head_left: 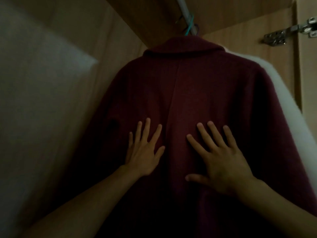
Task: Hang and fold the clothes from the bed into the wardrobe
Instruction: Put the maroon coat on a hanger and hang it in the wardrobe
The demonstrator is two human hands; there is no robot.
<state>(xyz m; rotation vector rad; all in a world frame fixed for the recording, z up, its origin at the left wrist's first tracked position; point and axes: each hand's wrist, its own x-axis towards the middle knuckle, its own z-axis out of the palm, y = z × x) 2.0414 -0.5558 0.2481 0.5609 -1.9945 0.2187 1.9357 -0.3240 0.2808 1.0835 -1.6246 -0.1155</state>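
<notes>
The dark red coat [188,93] hung inside the wardrobe [248,48] from a teal hanger [189,26] hooked on the rail [184,12]. The left hand [142,152] and right hand [221,162] lay flat on its back, fingers spread, gripping nothing. Smoothing well probably meant stroking downward lightly, so the hanger stayed seated and the shoulders level

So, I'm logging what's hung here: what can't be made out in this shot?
Head view, dim light.
Front of the dark red coat: hidden by its own back; hem cut off at the bottom edge.
Body of the teal hanger: under the collar, only the hook shows.
The white garment: blurred, mostly behind the coat.
Palms of the left hand and right hand: flat against the coat.
</notes>
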